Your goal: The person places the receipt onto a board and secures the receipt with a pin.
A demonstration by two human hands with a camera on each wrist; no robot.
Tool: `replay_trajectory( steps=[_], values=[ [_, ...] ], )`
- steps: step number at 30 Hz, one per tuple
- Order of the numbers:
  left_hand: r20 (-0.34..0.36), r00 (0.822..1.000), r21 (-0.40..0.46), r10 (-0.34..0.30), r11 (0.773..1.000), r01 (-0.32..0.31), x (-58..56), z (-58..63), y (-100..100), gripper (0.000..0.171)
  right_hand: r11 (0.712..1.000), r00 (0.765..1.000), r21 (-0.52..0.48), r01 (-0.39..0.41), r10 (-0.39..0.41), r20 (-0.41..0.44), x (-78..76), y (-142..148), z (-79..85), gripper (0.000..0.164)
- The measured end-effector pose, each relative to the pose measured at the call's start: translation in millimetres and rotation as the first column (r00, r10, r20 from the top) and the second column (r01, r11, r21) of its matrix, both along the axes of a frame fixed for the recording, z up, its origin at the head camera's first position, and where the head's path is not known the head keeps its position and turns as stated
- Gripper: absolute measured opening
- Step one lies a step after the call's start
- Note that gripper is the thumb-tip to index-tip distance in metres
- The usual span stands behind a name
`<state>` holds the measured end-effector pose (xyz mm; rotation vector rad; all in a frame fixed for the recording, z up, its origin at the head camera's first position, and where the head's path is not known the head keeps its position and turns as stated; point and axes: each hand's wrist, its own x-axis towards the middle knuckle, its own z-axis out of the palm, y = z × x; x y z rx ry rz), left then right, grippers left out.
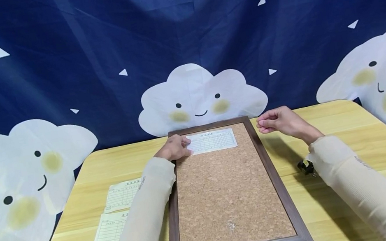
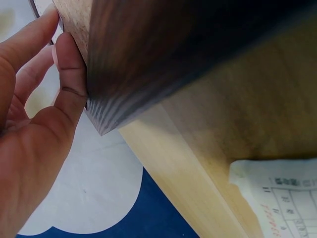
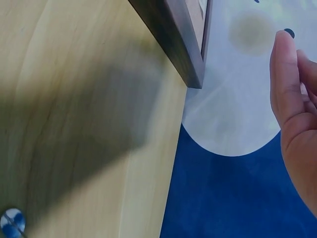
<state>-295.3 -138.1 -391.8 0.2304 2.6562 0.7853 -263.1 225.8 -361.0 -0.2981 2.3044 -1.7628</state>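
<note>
A printed white paper slip (image 1: 211, 141) lies across the upper part of a cork board (image 1: 226, 194) with a dark brown wooden frame. My left hand (image 1: 176, 147) holds the slip's left edge, with thumb and fingers on it at the board's upper left. In the left wrist view, that thumb (image 2: 72, 64) lies beside the frame edge. Beyond the board's upper right corner, my right hand (image 1: 281, 122) is raised off the board with its fingertips bunched together. Whether anything small sits between those fingertips cannot be seen.
Two more printed slips, one farther back (image 1: 121, 195) and one nearer (image 1: 107, 232), lie left of the board, partly behind my left sleeve. A round blue-and-white item (image 3: 12, 222) is on the table (image 1: 339, 198). Behind hangs a blue cloud-print curtain (image 1: 90, 36).
</note>
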Motion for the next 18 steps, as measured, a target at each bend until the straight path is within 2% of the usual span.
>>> replay_trajectory(
  steps=[7,14,18],
  values=[
    [-0.003,1.000,0.006,-0.005,1.000,0.005,1.6,1.0,-0.3,0.048,1.000,1.000,-0.024,-0.006,0.006,-0.005,-3.0,-6.3,0.2,0.022],
    [0.007,1.000,0.017,0.006,1.000,-0.006,2.6,1.1,0.1,0.047,1.000,1.000,-0.024,-0.017,0.017,-0.007,-5.3,-12.1,0.3,0.030],
    [0.009,1.000,0.019,0.004,1.000,-0.004,2.8,1.6,0.1,0.047,0.999,1.000,-0.028,-0.018,0.018,-0.006,-6.5,-15.1,0.5,0.029]
  ],
)
